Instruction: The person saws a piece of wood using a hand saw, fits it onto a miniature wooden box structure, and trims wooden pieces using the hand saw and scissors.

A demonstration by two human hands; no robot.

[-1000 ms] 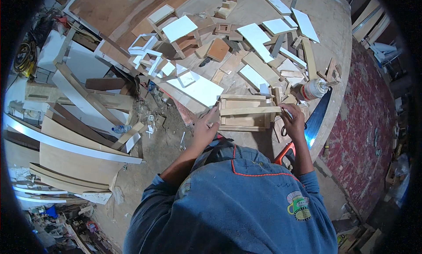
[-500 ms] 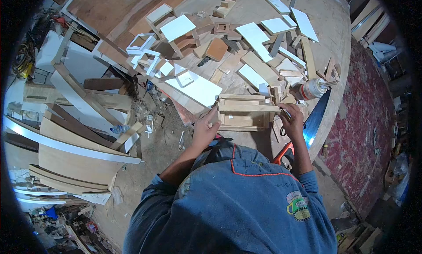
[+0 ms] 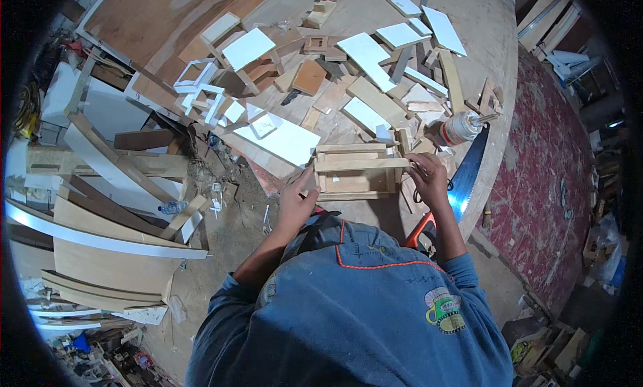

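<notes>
A small open wooden box frame (image 3: 355, 194) lies near the table's edge, with a light wooden strip (image 3: 362, 163) lengthwise across it. My left hand (image 3: 297, 195) grips the box's left end with fingers closed; the fingertips are partly hidden. My right hand (image 3: 429, 174) pinches the right end of the strip. A black loop beside that hand is too unclear to name. Just right of it lies a handsaw (image 3: 465, 189) with an orange handle (image 3: 419, 230), and above that a cylindrical container (image 3: 459, 129) with thin sticks in it.
Many white and bare wood offcuts (image 3: 365, 58) and small frames (image 3: 248, 52) cover the worktable (image 3: 494, 152). Curved boards (image 3: 107, 233) are stacked at left, near a plastic bottle (image 3: 173, 207). A red, dusty floor (image 3: 539, 206) runs along the right, with piled scraps (image 3: 549, 353) below.
The table, box and hands sit further left in the picture as the view has shifted. Both hands keep their hold, with little visible movement relative to the box.
</notes>
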